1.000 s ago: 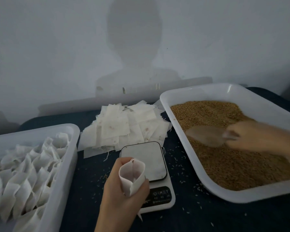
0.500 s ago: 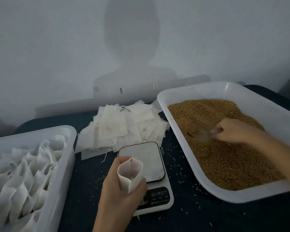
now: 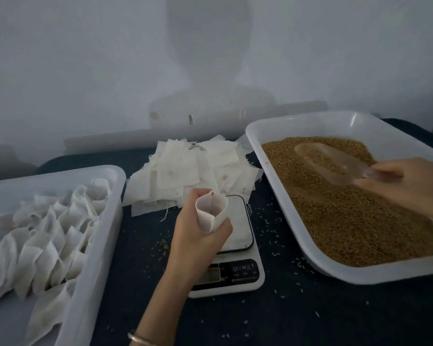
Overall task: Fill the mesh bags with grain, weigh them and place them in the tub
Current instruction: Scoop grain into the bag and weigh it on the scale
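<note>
1. Left of the scale (image 3: 238, 245), the tub (image 3: 103, 221) holds rows of filled mesh bags (image 3: 43, 240), packed against one another. It sits where it did a second ago; nothing new has gone into it.
2. Behind the scale and just touching its far edge lies the heap of empty bags (image 3: 190, 171), undisturbed.
3. Over the scale's near-left corner the left hand (image 3: 198, 236) grips one open mesh bag (image 3: 211, 212), fingers and thumb curled round it, mouth held upward and wide. It holds the same pose as before, waiting above the weighing plate rather than resting on it. How much grain is inside cannot be told.
4. Loose grains (image 3: 164, 245) speckle the dark table (image 3: 310, 308) around the scale on both sides.
5. Right of the scale, the grain tray (image 3: 273, 171) is well filled with brown grain (image 3: 348, 221).
6. Over that tray the right hand (image 3: 400, 186) pinches the handle of a clear scoop (image 3: 330, 162). Half a second ago the scoop was dug down into the grain; now it lies lifted at the surface with a load in its bowl. That suggests the dig is finished and the carry towards the open bag comes next, with spillage between tray and scale the likely risk.
</note>
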The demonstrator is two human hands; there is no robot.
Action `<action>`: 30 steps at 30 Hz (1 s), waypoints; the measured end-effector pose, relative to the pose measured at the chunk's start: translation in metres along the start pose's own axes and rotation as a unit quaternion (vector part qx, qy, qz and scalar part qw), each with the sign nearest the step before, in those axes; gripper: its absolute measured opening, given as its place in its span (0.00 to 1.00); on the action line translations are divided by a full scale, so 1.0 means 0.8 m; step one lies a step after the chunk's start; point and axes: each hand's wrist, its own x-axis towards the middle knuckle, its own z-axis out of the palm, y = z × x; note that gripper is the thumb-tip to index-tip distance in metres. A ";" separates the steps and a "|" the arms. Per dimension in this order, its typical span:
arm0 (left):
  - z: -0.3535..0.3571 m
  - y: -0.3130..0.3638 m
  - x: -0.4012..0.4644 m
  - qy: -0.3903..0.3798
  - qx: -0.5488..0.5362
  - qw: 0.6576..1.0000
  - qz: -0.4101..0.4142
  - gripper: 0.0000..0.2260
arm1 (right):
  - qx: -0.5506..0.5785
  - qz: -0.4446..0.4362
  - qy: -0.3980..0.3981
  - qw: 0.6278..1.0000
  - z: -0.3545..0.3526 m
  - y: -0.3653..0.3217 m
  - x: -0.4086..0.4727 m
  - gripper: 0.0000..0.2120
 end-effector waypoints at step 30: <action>0.007 -0.010 0.001 -0.020 0.115 0.993 0.027 0.21 | -0.166 -0.281 -0.184 0.927 -0.049 -0.159 0.006 0.06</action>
